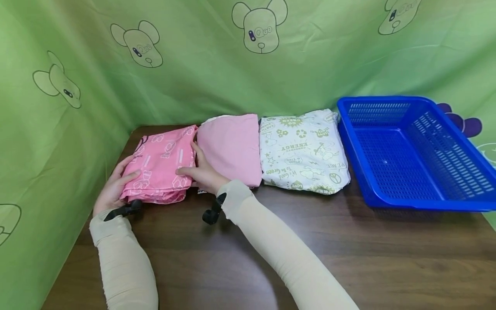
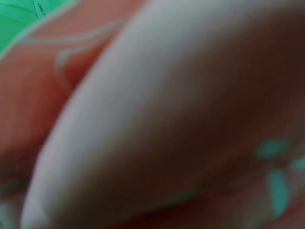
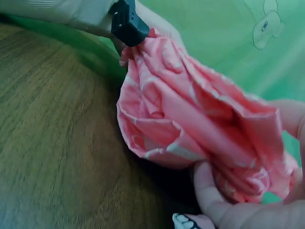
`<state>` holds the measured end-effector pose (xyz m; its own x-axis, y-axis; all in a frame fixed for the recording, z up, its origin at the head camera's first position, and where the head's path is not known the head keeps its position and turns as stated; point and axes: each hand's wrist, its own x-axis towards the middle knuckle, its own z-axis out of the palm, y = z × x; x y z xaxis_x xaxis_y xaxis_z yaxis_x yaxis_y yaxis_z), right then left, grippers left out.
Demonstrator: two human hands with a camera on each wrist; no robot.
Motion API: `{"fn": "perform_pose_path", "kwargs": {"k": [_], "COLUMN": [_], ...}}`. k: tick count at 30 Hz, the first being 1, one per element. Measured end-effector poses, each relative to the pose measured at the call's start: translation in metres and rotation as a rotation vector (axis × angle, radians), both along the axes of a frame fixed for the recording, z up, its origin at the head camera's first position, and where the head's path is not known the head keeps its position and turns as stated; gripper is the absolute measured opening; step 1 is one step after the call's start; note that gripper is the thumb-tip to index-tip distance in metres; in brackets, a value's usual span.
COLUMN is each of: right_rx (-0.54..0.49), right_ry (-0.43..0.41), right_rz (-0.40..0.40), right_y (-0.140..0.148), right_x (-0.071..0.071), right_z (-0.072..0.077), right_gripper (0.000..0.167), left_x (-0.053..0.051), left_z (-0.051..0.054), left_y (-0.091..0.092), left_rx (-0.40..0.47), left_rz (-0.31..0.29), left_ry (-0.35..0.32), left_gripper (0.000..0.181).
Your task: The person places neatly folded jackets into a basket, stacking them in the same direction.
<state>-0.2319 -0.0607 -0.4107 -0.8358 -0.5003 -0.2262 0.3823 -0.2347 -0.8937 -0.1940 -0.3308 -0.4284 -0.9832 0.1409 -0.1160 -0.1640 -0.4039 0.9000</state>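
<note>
A folded bright pink cloth with white line prints [image 1: 164, 157] lies at the back left of the table. My left hand [image 1: 112, 187] grips its left edge, thumb on top and fingers along the side. On the opposite edge my right hand [image 1: 206, 173] pinches it, thumb above. The right wrist view shows the layered folds of the pink cloth [image 3: 190, 109] between thumb and fingers [image 3: 209, 191]. A blurred part of the left hand [image 2: 143, 109] fills most of the left wrist view. Beside the right hand lies a plain light pink folded cloth [image 1: 230, 148].
A white folded cloth with green prints [image 1: 304, 150] lies right of the light pink one. Beyond it stands a blue perforated plastic basket [image 1: 370, 183]. Green curtains [image 1: 193, 73] with bear drawings border the brown wooden table [image 1: 186, 262] at the back and left.
</note>
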Motion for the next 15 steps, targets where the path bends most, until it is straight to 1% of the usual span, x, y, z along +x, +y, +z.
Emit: {"fn": "perform_pose_path", "kwargs": {"k": [4,7,11,15], "right_rx": [-0.052,-0.064,-0.07,-0.087], "right_ry": [0.0,0.009,0.015,-0.017], "right_rz": [0.041,0.071,0.107,0.125], "right_y": [0.004,0.006,0.009,0.014], "right_x": [0.001,0.002,0.001,-0.002], "right_z": [-0.003,-0.004,-0.005,-0.009], "right_gripper": [0.108,0.108,0.105,0.101], "left_x": [-0.003,-0.004,-0.005,-0.005], "left_z": [-0.003,-0.003,-0.005,-0.005], "left_y": [0.002,0.003,0.004,0.004], "left_rx": [-0.051,-0.086,-0.082,-0.075], "left_rz": [-0.023,-0.032,-0.046,-0.07], "left_ry": [0.006,0.003,0.001,0.007], "left_gripper": [0.051,0.05,0.051,0.053]}}
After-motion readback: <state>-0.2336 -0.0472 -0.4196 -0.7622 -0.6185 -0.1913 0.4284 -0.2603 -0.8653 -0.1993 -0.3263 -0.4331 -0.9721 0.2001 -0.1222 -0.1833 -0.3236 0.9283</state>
